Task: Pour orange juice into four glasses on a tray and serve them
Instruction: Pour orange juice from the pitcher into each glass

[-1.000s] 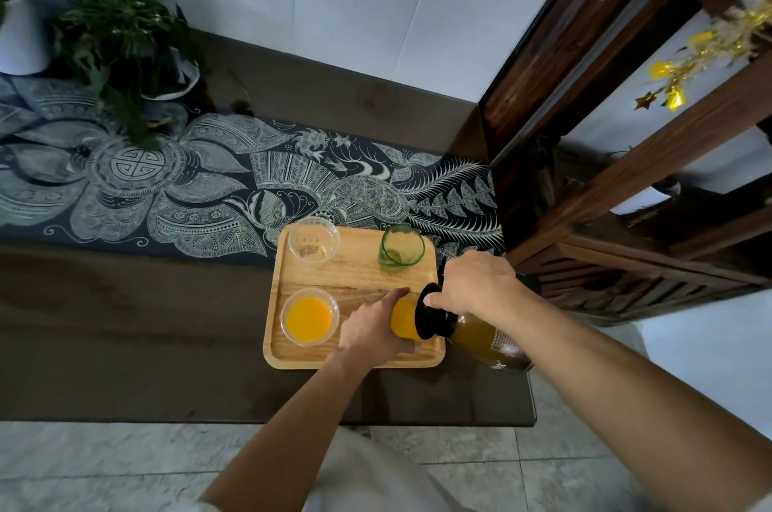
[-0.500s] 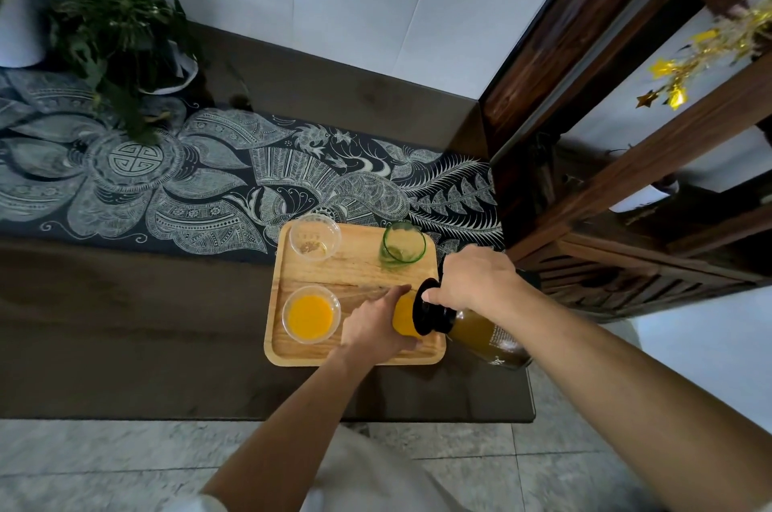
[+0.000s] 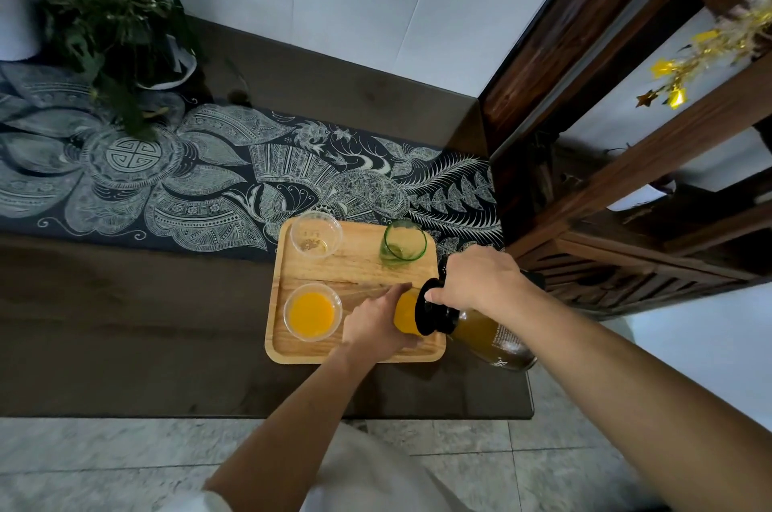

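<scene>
A wooden tray (image 3: pixel 359 273) lies on the dark table near its right end. At the tray's front left stands a clear glass (image 3: pixel 312 311) holding orange juice. An empty clear glass (image 3: pixel 316 235) stands at the back left, and an empty green-rimmed glass (image 3: pixel 403 245) at the back right. My left hand (image 3: pixel 378 321) wraps a fourth glass (image 3: pixel 405 313) at the front right, which holds juice. My right hand (image 3: pixel 480 281) grips the neck of a juice bottle (image 3: pixel 493 338), tilted with its black mouth over that glass.
A patterned dark runner (image 3: pixel 209 185) crosses the table behind the tray. A potted plant (image 3: pixel 113 31) stands at the back left. A dark wooden cabinet (image 3: pixel 626 177) rises close on the right. The table's front edge (image 3: pixel 250 415) borders a tiled floor.
Both hands and the tilted bottle stay in place over the front-right glass. The view has shifted only slightly.
</scene>
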Action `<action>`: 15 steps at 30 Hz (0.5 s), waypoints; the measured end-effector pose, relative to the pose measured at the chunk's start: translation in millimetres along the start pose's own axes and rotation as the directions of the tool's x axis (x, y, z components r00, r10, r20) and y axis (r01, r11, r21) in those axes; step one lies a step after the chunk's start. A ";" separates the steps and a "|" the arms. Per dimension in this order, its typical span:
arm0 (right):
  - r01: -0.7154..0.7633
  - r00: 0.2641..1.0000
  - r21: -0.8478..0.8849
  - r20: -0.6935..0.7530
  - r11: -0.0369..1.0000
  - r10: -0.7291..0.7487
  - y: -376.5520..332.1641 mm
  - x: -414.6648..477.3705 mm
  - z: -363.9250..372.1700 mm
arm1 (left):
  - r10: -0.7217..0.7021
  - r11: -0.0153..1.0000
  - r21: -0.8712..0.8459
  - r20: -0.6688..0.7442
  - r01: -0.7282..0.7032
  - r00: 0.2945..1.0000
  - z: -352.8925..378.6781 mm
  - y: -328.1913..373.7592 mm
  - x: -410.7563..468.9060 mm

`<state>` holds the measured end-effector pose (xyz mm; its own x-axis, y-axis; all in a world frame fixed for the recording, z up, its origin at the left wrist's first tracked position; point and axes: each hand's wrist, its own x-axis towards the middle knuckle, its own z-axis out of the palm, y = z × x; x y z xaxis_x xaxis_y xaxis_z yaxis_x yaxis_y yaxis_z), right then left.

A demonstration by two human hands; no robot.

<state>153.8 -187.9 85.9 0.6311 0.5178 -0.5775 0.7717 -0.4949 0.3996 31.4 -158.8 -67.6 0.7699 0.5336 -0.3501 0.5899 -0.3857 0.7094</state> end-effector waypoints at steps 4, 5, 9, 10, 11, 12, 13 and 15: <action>-0.012 1.000 0.006 0.003 1.000 0.012 2.1 -1.0 -1.4 | -0.003 1.000 -0.005 0.002 0.003 1.000 -0.1 -0.7 0.2; -0.018 1.000 0.003 0.006 1.000 0.018 2.1 -1.5 -2.2 | -0.003 1.000 -0.005 0.001 0.003 1.000 0.4 -1.2 0.5; -0.035 0.999 -0.008 0.000 0.999 0.035 2.6 -3.6 -4.9 | 0.004 1.000 0.003 -0.007 -0.003 1.000 1.6 -2.7 1.4; -0.039 0.999 -0.009 0.000 0.999 0.039 2.8 -4.4 -5.6 | 0.006 1.000 0.009 -0.009 -0.006 1.000 1.9 -3.1 1.5; -0.042 0.999 -0.011 0.000 0.999 0.042 3.0 -5.0 -6.1 | 0.009 1.000 0.014 -0.010 -0.009 1.000 2.2 -3.5 1.6; -0.045 0.999 -0.013 0.001 0.999 0.045 3.0 -5.6 -6.7 | 0.012 1.000 0.017 -0.010 -0.012 1.000 2.3 -3.6 1.6; -0.049 0.999 -0.015 0.001 0.999 0.049 2.8 -6.1 -7.5 | 0.013 1.000 0.017 -0.009 -0.013 1.000 2.3 -3.8 1.6; -0.058 0.998 -0.018 0.001 0.998 0.058 2.1 -7.3 -8.8 | 0.008 1.000 0.019 -0.004 -0.008 1.000 2.1 -3.7 1.6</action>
<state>151.5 -186.5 97.2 0.6744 0.4876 -0.5544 0.7353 -0.5114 0.4448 30.9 -158.1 -72.1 0.7735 0.5336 -0.3422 0.5884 -0.4037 0.7006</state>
